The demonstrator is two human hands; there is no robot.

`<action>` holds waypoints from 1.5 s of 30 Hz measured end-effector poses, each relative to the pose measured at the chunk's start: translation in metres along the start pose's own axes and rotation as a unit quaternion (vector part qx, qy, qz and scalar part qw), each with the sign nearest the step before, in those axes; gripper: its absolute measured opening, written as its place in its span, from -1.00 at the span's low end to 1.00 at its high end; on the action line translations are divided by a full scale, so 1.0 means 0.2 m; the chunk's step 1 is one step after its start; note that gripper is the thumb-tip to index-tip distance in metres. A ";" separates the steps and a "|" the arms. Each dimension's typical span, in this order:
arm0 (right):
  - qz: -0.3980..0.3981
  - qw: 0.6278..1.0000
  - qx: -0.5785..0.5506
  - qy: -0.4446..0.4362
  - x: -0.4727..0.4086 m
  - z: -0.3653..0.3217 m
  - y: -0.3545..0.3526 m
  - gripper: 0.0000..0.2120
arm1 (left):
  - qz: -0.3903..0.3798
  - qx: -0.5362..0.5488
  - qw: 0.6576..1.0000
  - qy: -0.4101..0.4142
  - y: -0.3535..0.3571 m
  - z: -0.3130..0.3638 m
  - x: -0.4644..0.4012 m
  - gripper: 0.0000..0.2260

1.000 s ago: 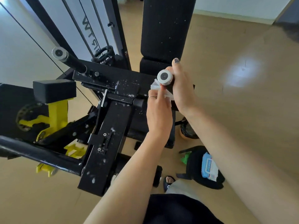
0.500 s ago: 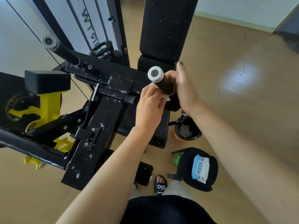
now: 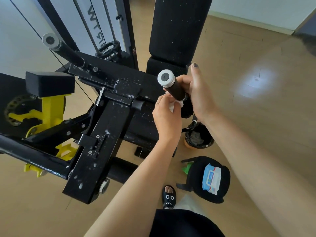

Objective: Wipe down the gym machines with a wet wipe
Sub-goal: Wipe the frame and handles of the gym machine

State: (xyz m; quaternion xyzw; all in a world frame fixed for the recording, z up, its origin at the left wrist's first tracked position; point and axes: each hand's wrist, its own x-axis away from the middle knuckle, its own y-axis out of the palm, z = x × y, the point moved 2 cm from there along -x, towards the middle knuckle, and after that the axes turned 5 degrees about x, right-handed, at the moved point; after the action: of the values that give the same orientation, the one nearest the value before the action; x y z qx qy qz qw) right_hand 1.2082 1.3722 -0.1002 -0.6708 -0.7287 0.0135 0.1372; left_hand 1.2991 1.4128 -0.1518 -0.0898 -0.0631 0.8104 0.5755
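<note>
on the floor [image 3: 256,117] by the machine [image 3: 106,127], a black bin [image 3: 199,138] holds dark crumpled matter; a black stool [image 3: 193,177] carries a wipes pack [image 3: 211,179]. left hand [image 3: 166,117] pinches the wet wipe [image 3: 172,106] against the handle [image 3: 172,88]; right hand [image 3: 200,94] clasps the handle from behind. open floor lies rightward.

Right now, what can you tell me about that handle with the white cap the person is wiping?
The handle is a short black cylinder, apparently rubber or foam, ending in a round white cap with a dark centre. It angles up toward the camera from the machine's black frame. The right hand grips it from behind, while the left hand presses a white wet wipe against its underside.
</note>
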 end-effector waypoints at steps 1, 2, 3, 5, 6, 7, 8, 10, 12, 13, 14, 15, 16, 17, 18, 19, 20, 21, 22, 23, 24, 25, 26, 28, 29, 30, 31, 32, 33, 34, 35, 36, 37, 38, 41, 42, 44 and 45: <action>-0.007 1.000 -0.003 0.005 0.00 -0.01 0.00 -0.20 | 0.002 -0.005 1.000 -0.010 0.01 0.00 0.02 -0.91; -0.013 1.000 -0.003 0.010 0.00 -0.01 0.00 -0.19 | 0.004 -0.010 1.000 -0.018 0.02 0.01 0.04 -0.90; -0.017 1.000 0.004 0.012 0.00 -0.02 0.01 -0.19 | 0.004 -0.014 1.000 -0.020 0.03 0.02 0.05 -0.87; -0.007 1.000 0.026 0.005 0.01 -0.04 0.03 -0.20 | 0.005 -0.023 1.000 -0.013 0.05 0.04 0.04 -0.83; 0.001 0.999 0.032 -0.001 0.02 -0.05 0.04 -0.21 | 0.006 -0.030 1.000 -0.004 0.05 0.04 0.02 -0.82; 0.008 0.999 0.035 -0.004 0.02 -0.05 0.05 -0.22 | 0.006 -0.037 0.999 0.008 0.05 0.04 0.01 -0.81; 0.011 0.999 0.035 -0.007 0.02 -0.04 0.05 -0.23 | 0.004 -0.044 0.999 0.024 0.04 0.04 0.01 -0.79; 0.008 0.999 0.035 -0.010 0.02 -0.04 0.04 -0.24 | -0.006 -0.059 0.996 0.061 0.02 0.01 0.01 -0.78; 0.005 0.999 0.047 -0.015 0.02 -0.04 0.03 -0.23 | -0.010 -0.086 0.992 0.088 0.00 -0.02 0.02 -0.80; 0.006 0.998 0.055 -0.019 0.02 -0.04 0.04 -0.22 | 0.002 -0.099 0.991 0.089 -0.02 -0.05 0.02 -0.79; 0.010 0.998 0.062 -0.023 0.02 -0.04 0.04 -0.22 | 0.022 -0.102 0.991 0.080 -0.04 -0.07 0.02 -0.76; 0.015 0.997 0.065 -0.027 0.03 -0.05 0.05 -0.23 | 0.048 -0.089 0.993 0.065 -0.07 -0.09 0.02 -0.72; 0.022 0.997 0.067 -0.028 0.03 -0.05 0.06 -0.24 | 0.069 -0.063 0.995 0.044 -0.09 -0.09 0.03 -0.69; 0.027 0.997 0.068 -0.029 0.03 -0.05 0.07 -0.25 | 0.083 -0.036 0.996 0.015 -0.09 -0.09 0.04 -0.68; 0.030 0.997 0.066 -0.028 0.03 -0.05 0.07 -0.26 | 0.092 -0.009 0.995 -0.026 -0.08 -0.08 0.05 -0.68; 0.032 0.997 0.061 -0.027 0.04 -0.05 0.08 -0.27 | 0.103 0.023 0.991 -0.084 -0.05 -0.06 0.06 -0.70; 0.033 0.998 0.055 -0.025 0.04 -0.05 0.08 -0.28 | 0.120 0.072 0.977 -0.159 -0.02 -0.05 0.08 -0.73; 0.034 0.998 0.049 -0.020 0.04 -0.05 0.08 -0.30 | 0.141 0.134 0.951 -0.239 0.02 -0.03 0.08 -0.75; 0.033 0.998 0.045 -0.016 0.04 -0.06 0.08 -0.31 | 0.163 0.193 0.919 -0.303 0.04 -0.02 0.08 -0.76; 0.031 0.998 0.044 -0.015 0.04 -0.06 0.07 -0.32 | 0.186 0.237 0.889 -0.344 0.05 0.00 0.06 -0.77; 0.029 0.999 0.043 -0.016 0.04 -0.06 0.07 -0.32 | 0.205 0.267 0.866 -0.369 0.05 0.01 0.03 -0.78; 0.029 0.999 0.043 -0.017 0.04 -0.06 0.07 -0.32 | 0.223 0.289 0.846 -0.387 0.04 0.02 -0.01 -0.77; 0.029 0.999 0.043 -0.017 0.04 -0.06 0.07 -0.32 | 0.239 0.305 0.831 -0.399 0.02 0.04 -0.04 -0.77; 0.030 0.998 0.044 -0.016 0.04 -0.06 0.08 -0.33 | 0.252 0.321 0.814 -0.414 -0.02 0.06 -0.08 -0.77; 0.033 0.998 0.044 -0.014 0.04 -0.06 0.08 -0.34 | 0.245 0.320 0.815 -0.416 -0.02 0.07 -0.09 -0.77; 0.037 0.998 0.042 -0.012 0.04 -0.06 0.09 -0.36 | 0.232 0.315 0.822 -0.414 -0.01 0.07 -0.07 -0.76; 0.040 0.998 0.039 -0.011 0.04 -0.06 0.09 -0.38 | 0.216 0.303 0.831 -0.414 0.02 0.08 -0.04 -0.75; 0.041 0.998 0.036 -0.012 0.04 -0.06 0.09 -0.39 | 0.199 0.291 0.837 -0.419 0.05 0.09 0.01 -0.75; 0.040 0.999 0.035 -0.013 0.03 -0.05 0.08 -0.38 | 0.180 0.278 0.839 -0.431 0.09 0.09 0.07 -0.77; 0.036 0.999 0.039 -0.013 0.03 -0.06 0.08 -0.36 | 0.160 0.275 0.835 -0.449 0.14 0.10 0.12 -0.83; 0.030 0.998 0.044 -0.014 0.03 -0.06 0.08 -0.34 | 0.137 0.284 0.826 -0.468 0.18 0.10 0.17 -0.90; 0.025 0.999 0.046 -0.014 0.03 -0.06 0.07 -0.32 | 0.114 0.294 0.816 -0.484 0.20 0.11 0.20 -0.93; 0.019 0.999 0.046 -0.014 0.03 -0.06 0.06 -0.30 | 0.089 0.301 0.811 -0.494 0.22 0.12 0.21 -0.91; 0.012 0.999 0.048 -0.013 0.03 -0.07 0.05 -0.30 | 0.066 0.296 0.812 -0.499 0.21 0.13 0.21 -0.85; -0.007 0.998 0.061 -0.012 0.03 -0.08 0.04 -0.30 | 0.087 0.258 0.831 -0.485 0.10 0.10 0.09 -0.82; -0.009 0.998 0.063 -0.012 0.03 -0.08 0.04 -0.30 | 0.127 0.261 0.835 -0.468 0.04 0.08 0.04 -0.86; -0.008 0.998 0.067 -0.008 0.04 -0.08 0.05 -0.30 | 0.177 0.275 0.831 -0.450 -0.04 0.04 -0.04 -0.86; -0.005 0.998 0.066 -0.007 0.04 -0.09 0.06 -0.31 | 0.183 0.289 0.827 -0.446 -0.05 0.04 -0.07 -0.85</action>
State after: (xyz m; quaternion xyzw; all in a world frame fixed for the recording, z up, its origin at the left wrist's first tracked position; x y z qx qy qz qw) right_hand 1.2227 1.3780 -0.0847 -0.6568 -0.7303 0.0657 0.1762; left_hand 1.3115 1.4035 -0.1406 0.4421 -0.0577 0.8338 0.3257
